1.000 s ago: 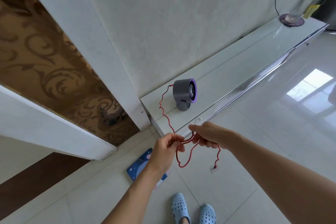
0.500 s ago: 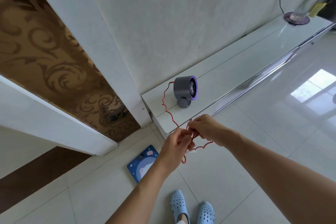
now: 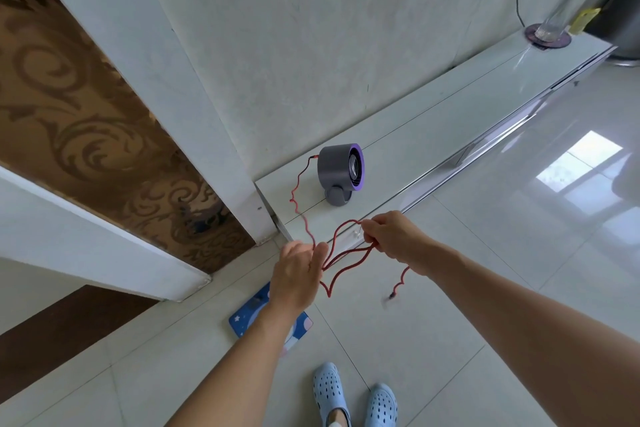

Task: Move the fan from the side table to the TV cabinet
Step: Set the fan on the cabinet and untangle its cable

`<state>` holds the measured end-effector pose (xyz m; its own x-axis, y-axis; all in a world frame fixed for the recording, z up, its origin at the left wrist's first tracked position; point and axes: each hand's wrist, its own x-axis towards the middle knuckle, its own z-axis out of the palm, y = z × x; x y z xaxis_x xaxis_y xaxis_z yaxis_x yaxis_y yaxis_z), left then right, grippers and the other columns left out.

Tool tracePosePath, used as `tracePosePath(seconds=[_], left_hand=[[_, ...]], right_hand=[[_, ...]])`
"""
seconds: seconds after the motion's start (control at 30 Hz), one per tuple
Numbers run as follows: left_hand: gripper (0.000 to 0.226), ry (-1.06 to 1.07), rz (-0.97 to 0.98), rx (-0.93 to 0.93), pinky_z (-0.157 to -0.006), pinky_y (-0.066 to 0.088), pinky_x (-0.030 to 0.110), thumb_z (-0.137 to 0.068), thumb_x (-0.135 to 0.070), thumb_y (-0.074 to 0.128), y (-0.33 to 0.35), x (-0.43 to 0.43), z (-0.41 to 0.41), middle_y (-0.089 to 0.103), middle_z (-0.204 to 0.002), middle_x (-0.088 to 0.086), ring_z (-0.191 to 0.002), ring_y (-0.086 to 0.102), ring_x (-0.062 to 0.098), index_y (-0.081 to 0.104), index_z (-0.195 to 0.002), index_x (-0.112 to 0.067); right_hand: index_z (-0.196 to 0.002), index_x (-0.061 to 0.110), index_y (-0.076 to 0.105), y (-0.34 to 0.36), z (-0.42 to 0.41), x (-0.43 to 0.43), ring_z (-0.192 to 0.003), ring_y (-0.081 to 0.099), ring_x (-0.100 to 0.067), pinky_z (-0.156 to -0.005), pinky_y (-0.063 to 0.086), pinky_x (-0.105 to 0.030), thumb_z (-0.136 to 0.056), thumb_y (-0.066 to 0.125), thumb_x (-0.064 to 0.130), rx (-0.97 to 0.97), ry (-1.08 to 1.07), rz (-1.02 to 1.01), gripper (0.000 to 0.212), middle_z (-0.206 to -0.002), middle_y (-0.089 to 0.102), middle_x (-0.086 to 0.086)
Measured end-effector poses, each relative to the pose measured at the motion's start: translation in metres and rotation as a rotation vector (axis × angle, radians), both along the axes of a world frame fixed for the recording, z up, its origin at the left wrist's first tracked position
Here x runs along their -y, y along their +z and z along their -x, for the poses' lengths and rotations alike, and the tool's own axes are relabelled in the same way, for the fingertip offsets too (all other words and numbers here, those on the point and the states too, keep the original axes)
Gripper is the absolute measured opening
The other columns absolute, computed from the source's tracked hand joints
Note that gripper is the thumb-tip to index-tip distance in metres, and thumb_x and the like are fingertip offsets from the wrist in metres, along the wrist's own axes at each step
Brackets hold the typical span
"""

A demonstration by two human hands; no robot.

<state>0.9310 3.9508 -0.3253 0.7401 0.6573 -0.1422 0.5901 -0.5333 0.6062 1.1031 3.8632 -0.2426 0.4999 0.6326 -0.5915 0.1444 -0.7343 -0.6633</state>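
Observation:
A small grey fan (image 3: 337, 170) with a purple front ring stands on its round foot at the left end of the white TV cabinet (image 3: 450, 135). A red cable (image 3: 299, 204) runs from the fan's back down over the cabinet's edge to my hands. My left hand (image 3: 298, 270) pinches the cable between thumb and fingers, just off the cabinet's front corner. My right hand (image 3: 391, 236) is closed around looped cable in front of the cabinet's edge. The cable's free plug end (image 3: 391, 295) dangles below my right wrist.
A glass vase (image 3: 561, 7) on a dark coaster stands at the cabinet's far right end, beside a black appliance (image 3: 620, 14). A blue scale (image 3: 263, 319) lies on the tiled floor below my left hand. My feet in blue clogs (image 3: 353, 399) are at the bottom. A white door frame (image 3: 138, 55) rises on the left.
My hands have drawn apart again after meeting, spreading cable loops between them. The plug end now hangs free below my right wrist. The fan has stayed in place.

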Motion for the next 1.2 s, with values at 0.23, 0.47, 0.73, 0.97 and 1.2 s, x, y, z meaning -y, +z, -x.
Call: tracePosePath(seconds=[0.23, 0.47, 0.73, 0.97, 1.2], left_hand=[[0.059, 0.253, 0.025, 0.360, -0.078, 0.053, 0.023, -0.085, -0.061, 0.041, 0.013, -0.006, -0.011, 0.057, -0.110, 0.002, -0.106, 0.046, 0.012, 0.054, -0.066, -0.006], [0.049, 0.307, -0.307, 0.273, -0.073, 0.048, 0.037, -0.080, -0.055, 0.061, 0.019, -0.029, -0.025, 0.070, -0.101, 0.002, -0.098, 0.054, 0.019, 0.060, -0.059, -0.011], [0.061, 0.147, 0.071, 0.229, -0.051, 0.048, 0.036, -0.082, -0.068, 0.043, 0.020, -0.031, -0.057, 0.053, -0.049, 0.000, -0.047, 0.048, 0.015, 0.050, -0.057, -0.013], [0.082, -0.088, -0.002, -0.041, -0.093, 0.042, 0.043, -0.076, -0.084, 0.015, -0.001, -0.072, -0.052, 0.065, -0.064, -0.002, -0.065, 0.061, 0.021, 0.055, -0.069, -0.013], [0.053, -0.162, 0.071, -0.161, -0.099, 0.038, 0.039, -0.088, -0.067, 0.037, -0.014, -0.113, -0.058, 0.068, -0.070, -0.010, -0.077, 0.063, 0.011, 0.064, -0.078, -0.023]], right_hand=[[-0.062, 0.013, 0.045, -0.023, -0.014, 0.002, -0.041, 0.027, -0.010, -0.041, 0.025, -0.023, -0.098, 0.044, 0.044, 0.022, -0.098, 0.035, 0.047, -0.055, 0.036, -0.001], [-0.076, 0.014, 0.049, -0.031, -0.017, -0.006, -0.053, 0.035, -0.011, -0.053, 0.030, -0.028, -0.091, 0.047, 0.059, 0.021, -0.018, -0.046, 0.048, -0.066, 0.043, -0.002], [-0.092, 0.026, 0.070, -0.026, -0.004, -0.028, -0.040, 0.046, 0.009, -0.045, 0.032, -0.013, -0.093, 0.058, 0.040, 0.035, 0.281, -0.167, 0.019, -0.047, 0.054, 0.024], [-0.063, 0.024, 0.061, -0.042, -0.026, -0.036, -0.048, 0.040, -0.009, -0.050, 0.030, -0.024, -0.092, 0.053, 0.034, 0.139, 0.121, -0.079, 0.032, -0.053, 0.048, 0.009], [-0.087, 0.025, 0.070, -0.057, -0.046, -0.042, -0.057, 0.049, -0.005, -0.053, 0.035, -0.019, -0.092, 0.060, 0.034, 0.025, -0.003, -0.135, 0.014, -0.059, 0.056, 0.016]])
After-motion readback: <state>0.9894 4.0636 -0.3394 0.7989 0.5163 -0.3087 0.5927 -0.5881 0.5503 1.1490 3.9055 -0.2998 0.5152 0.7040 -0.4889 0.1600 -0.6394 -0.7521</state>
